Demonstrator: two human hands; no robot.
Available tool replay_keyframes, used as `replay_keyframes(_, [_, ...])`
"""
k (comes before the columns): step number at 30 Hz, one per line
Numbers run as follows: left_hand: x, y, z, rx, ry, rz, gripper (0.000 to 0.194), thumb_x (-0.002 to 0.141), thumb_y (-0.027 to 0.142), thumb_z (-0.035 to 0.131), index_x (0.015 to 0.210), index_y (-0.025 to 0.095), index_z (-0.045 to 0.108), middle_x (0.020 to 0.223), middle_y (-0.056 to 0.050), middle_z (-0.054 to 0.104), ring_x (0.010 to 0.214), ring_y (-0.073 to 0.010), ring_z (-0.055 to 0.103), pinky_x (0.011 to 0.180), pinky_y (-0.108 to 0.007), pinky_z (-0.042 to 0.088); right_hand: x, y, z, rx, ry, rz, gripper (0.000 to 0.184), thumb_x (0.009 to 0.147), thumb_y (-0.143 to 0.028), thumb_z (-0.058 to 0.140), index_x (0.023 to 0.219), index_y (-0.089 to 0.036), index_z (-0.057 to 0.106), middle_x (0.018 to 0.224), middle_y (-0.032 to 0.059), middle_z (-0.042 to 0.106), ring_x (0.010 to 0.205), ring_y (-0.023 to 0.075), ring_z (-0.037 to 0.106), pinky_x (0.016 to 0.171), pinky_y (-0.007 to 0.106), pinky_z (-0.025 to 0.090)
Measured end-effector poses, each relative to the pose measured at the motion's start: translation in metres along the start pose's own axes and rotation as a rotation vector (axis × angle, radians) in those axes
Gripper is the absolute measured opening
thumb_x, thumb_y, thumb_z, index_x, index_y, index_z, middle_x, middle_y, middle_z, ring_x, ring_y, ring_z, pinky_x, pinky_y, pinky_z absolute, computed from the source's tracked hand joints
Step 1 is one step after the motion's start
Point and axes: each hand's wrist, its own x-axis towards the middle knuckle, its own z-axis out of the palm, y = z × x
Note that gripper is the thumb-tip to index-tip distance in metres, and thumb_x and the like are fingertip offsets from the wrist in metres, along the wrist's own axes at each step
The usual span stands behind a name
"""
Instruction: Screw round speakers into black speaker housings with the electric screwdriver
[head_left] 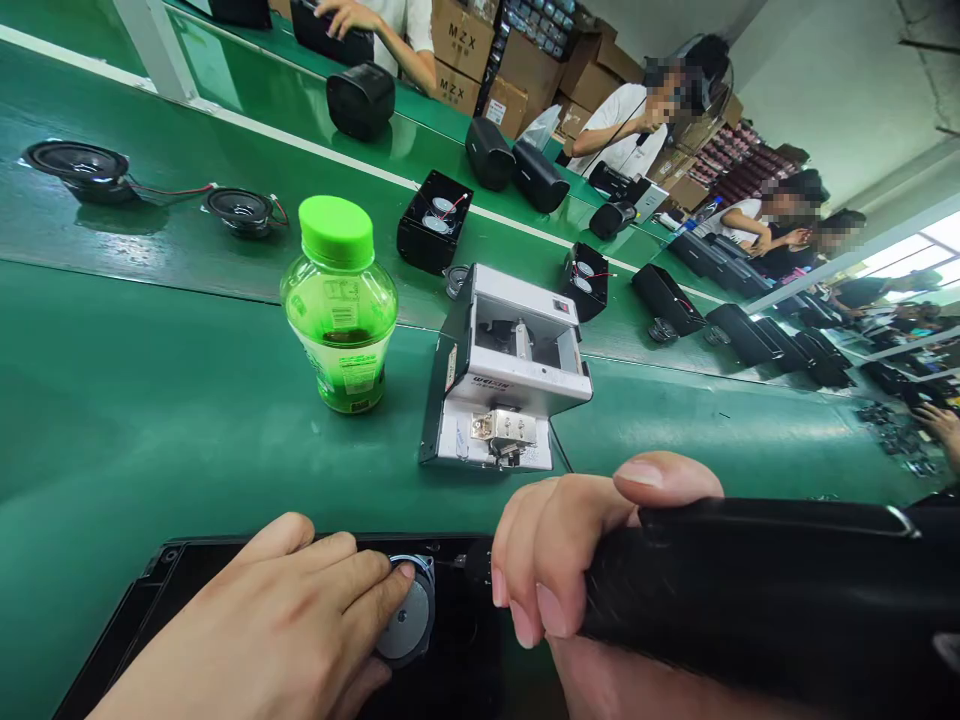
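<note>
My right hand (577, 560) is wrapped round a thick black electric screwdriver (750, 590), which lies level and points left. Its bit (452, 562) reaches the upper edge of a small round speaker driver (409, 620) with a grey metal back. My left hand (277, 620) grips this driver, fingers on its upper side and the thumb partly hidden beneath. The driver sits in a black speaker housing (161, 585) on the green bench. Whether a screw is under the bit is too small to tell.
A green-capped bottle (341, 310) and a white screw feeder (510, 370) stand beyond the housing. Farther back, loose speaker drivers (82, 165) and black speaker boxes (435, 222) line a green conveyor (187, 245). Several people work across it, near stacked cartons (461, 40).
</note>
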Motion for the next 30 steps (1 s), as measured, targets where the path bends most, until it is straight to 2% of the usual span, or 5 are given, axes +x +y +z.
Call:
replay_keyframes(5, [-0.003, 0.002, 0.001, -0.006, -0.001, 0.009, 0.026, 0.113, 0.021, 0.068, 0.126, 0.035, 0.086, 0.108, 0.005, 0.094, 0.086, -0.0241, 0.078, 0.091, -0.050, 0.038, -0.020, 0.001, 0.012, 0.039, 0.121, -0.063, 0.024, 0.130, -0.056, 0.072, 0.132, -0.051, 0.096, 0.075, -0.0022, 0.088, 0.058, 0.0257, 0.081, 0.059, 0.042, 0.075])
replay_keyframes(14, [-0.002, 0.004, 0.005, -0.038, -0.009, -0.001, 0.028, 0.112, 0.016, 0.065, 0.126, 0.034, 0.083, 0.101, 0.007, 0.090, 0.084, -0.0239, 0.073, 0.088, -0.051, 0.035, -0.017, 0.008, 0.015, 0.033, 0.100, -0.056, 0.027, 0.132, -0.057, 0.069, 0.133, -0.050, 0.095, 0.076, -0.0018, 0.087, 0.060, 0.0250, 0.080, 0.061, 0.041, 0.075])
replay_keyframes(22, [0.002, 0.006, 0.006, -0.080, -0.007, -0.044, 0.027, 0.098, 0.012, 0.071, 0.111, 0.033, 0.081, 0.090, 0.008, 0.081, 0.078, -0.0242, 0.064, 0.082, -0.051, 0.030, -0.019, 0.015, 0.004, 0.073, -0.070, -0.027, 0.020, 0.128, -0.040, 0.082, 0.134, -0.048, 0.099, 0.084, -0.0011, 0.096, 0.065, 0.0273, 0.088, 0.067, 0.046, 0.077])
replay_keyframes(25, [0.010, 0.007, -0.003, -0.105, -0.054, -0.042, 0.023, 0.100, 0.011, 0.074, 0.106, 0.032, 0.082, 0.090, 0.008, 0.081, 0.078, -0.0228, 0.066, 0.080, -0.050, 0.031, -0.019, 0.020, 0.012, 0.058, -0.053, -0.049, 0.015, 0.125, -0.048, 0.086, 0.129, -0.042, 0.099, 0.080, -0.0002, 0.093, 0.062, 0.0258, 0.083, 0.063, 0.042, 0.071])
replay_keyframes(30, [0.022, 0.009, -0.018, -0.100, -0.147, -0.055, 0.019, 0.100, 0.013, 0.091, 0.104, 0.031, 0.086, 0.091, 0.008, 0.084, 0.079, -0.0226, 0.071, 0.082, -0.048, 0.034, -0.017, 0.039, 0.027, 0.092, 0.001, -0.208, 0.034, 0.128, -0.062, 0.076, 0.134, -0.036, 0.098, 0.071, 0.0005, 0.084, 0.053, 0.0231, 0.070, 0.056, 0.036, 0.061])
